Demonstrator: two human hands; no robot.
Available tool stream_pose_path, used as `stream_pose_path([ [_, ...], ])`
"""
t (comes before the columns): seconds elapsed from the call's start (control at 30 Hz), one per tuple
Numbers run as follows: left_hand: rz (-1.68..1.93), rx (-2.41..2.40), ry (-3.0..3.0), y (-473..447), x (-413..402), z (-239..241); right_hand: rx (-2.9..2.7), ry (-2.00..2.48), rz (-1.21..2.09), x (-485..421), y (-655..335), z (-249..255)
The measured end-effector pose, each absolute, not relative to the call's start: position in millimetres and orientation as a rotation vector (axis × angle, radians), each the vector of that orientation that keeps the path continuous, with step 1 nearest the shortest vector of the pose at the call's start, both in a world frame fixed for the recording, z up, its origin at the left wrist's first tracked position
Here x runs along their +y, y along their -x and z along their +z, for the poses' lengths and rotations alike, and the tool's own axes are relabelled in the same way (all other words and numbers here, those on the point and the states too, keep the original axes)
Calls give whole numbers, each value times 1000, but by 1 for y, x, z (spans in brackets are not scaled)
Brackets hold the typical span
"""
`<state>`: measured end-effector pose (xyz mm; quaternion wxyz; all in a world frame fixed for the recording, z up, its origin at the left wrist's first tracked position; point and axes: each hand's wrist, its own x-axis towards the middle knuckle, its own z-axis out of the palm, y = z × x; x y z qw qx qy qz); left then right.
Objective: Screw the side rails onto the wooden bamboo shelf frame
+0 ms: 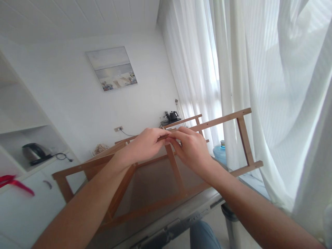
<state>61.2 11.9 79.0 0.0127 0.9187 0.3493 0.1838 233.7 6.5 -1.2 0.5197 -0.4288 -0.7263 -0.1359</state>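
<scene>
A wooden frame of thin slats and crossbars stands tilted on a grey table in front of me. My left hand and my right hand meet at the frame's top rail near its middle. Both hands have their fingers curled and pinched on that rail, fingertips touching each other. What lies between the fingertips is hidden. A vertical slat runs down from just below the hands.
White sheer curtains hang at the right over a window. A blue water bottle stands behind the frame. A kettle sits on a white shelf at left, a picture hangs on the wall, and a small bin stands by the table.
</scene>
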Motion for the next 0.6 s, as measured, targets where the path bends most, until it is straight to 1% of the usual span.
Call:
stream_pose_path([
  [0.33,578,1065,-2847,-60,13,74,-1667,838,-5,12,-241,1],
  [0.6,592,1056,-2851,-61,11,73,-1680,856,-58,12,-242,-4],
])
